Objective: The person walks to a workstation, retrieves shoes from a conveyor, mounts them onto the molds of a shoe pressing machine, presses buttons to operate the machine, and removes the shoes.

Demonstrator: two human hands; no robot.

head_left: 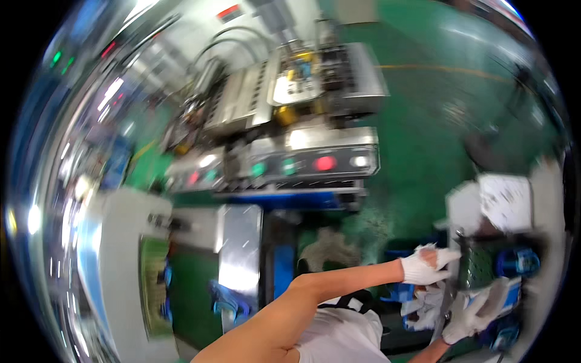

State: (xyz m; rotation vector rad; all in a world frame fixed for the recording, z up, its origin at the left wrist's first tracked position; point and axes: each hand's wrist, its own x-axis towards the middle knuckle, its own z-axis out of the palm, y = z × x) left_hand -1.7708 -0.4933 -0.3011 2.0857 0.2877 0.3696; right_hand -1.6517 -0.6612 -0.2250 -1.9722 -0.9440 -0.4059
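Note:
Both my hands wear white knit gloves and are out to my right. My left hand (426,267) reaches across with its fingers stretched and parted, near the edge of a dark green tray (477,266). No object shows in it. My right hand (472,316) is nearer to me, beside a white-and-blue thing (512,296) that I cannot make out. Its fingers are smeared by motion, so a grip on anything there cannot be told. A blue round-shaped part (519,261) lies by the tray, and crumpled white cloth or gloves (425,305) sit below my left hand.
Ahead stands a metal machine fixture (296,88) above a control panel (290,164) with green and red buttons. A shiny metal plate (240,248) is left of centre, with a blue part (227,300) near it. White sheets (506,201) lie beyond the tray.

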